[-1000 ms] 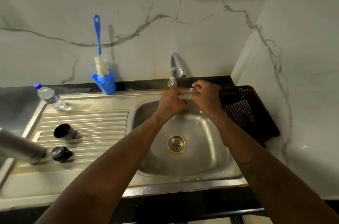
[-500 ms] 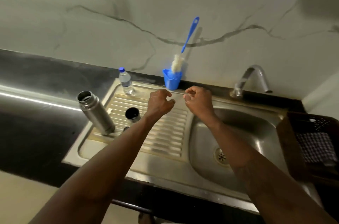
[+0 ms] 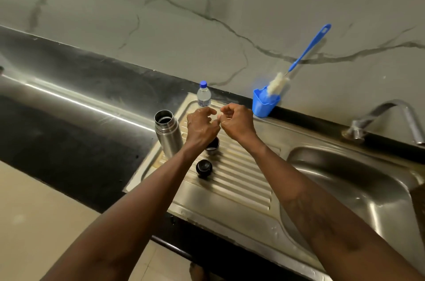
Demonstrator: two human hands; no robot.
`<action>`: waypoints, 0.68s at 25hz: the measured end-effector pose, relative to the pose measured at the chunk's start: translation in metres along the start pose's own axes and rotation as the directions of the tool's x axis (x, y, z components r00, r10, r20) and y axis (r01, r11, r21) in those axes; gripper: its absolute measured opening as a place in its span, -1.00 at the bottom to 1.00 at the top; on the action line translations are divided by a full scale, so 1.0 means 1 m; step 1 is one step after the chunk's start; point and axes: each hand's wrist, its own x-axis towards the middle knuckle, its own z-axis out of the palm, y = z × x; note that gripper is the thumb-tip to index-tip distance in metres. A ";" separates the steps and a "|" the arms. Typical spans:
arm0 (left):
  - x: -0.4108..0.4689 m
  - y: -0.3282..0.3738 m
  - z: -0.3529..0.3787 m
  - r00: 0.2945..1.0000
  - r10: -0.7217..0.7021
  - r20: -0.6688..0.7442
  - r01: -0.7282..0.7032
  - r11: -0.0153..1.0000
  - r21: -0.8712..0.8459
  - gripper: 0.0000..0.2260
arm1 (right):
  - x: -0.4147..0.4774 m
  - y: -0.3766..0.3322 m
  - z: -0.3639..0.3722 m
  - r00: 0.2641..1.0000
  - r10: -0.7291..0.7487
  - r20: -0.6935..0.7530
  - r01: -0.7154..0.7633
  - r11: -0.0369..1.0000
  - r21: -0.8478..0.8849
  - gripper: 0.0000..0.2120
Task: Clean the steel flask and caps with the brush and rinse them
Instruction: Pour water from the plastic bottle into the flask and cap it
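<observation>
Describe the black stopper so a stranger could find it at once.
Find the ribbed steel drainboard left of the sink basin. The open steel flask stands at its left edge, with two small caps just right of it. The stopper is the nearer one, all black, while the cup cap behind it has a steel wall.

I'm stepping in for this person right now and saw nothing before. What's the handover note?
Hands: the left hand and right hand hover close together over the drainboard, wet, with fingers curled. Whether either pinches something small cannot be told.
Things: the steel flask stands upright and uncapped at the drainboard's left edge. The steel cap and black stopper rest on the ribs beside it. The brush stands in the blue holder by the wall.
Done: flask opened, parts laid out.
Left: apparently everything. Scrub the flask and both caps, then rinse them at the tap.
</observation>
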 end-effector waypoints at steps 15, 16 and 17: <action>-0.018 0.013 -0.097 0.880 0.424 -0.214 -0.368 0.894 0.256 -0.76 | -0.033 -0.045 0.048 0.871 -0.251 0.423 0.160 0.957 0.241 -0.34; -0.018 0.005 -0.102 0.893 0.395 -0.215 -0.332 0.902 0.277 -0.74 | -0.036 -0.049 0.054 0.871 -0.258 0.419 0.165 0.955 0.245 -0.23; -0.020 -0.002 -0.107 0.906 0.367 -0.212 -0.298 0.907 0.297 -0.71 | -0.038 -0.053 0.061 0.869 -0.266 0.418 0.178 0.955 0.238 -0.14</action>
